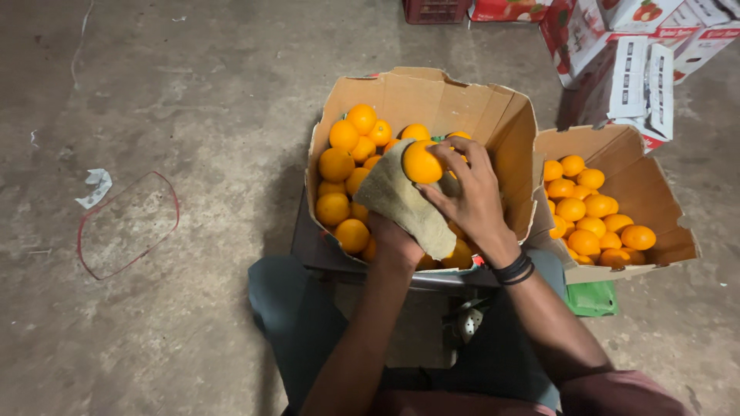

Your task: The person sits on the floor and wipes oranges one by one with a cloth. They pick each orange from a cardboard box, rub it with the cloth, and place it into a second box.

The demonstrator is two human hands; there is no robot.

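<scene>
My right hand grips an orange from above and holds it against a beige cloth. My left hand is under the cloth and holds it up; most of that hand is hidden by the fabric. Both hands hover over an open cardboard box filled with several oranges. A black band sits on my right wrist.
A second open cardboard box with several oranges stands to the right. Printed fruit cartons are stacked at the back right. A green item lies under the right box. A red-rimmed clear lid and a paper scrap lie on the concrete floor at left.
</scene>
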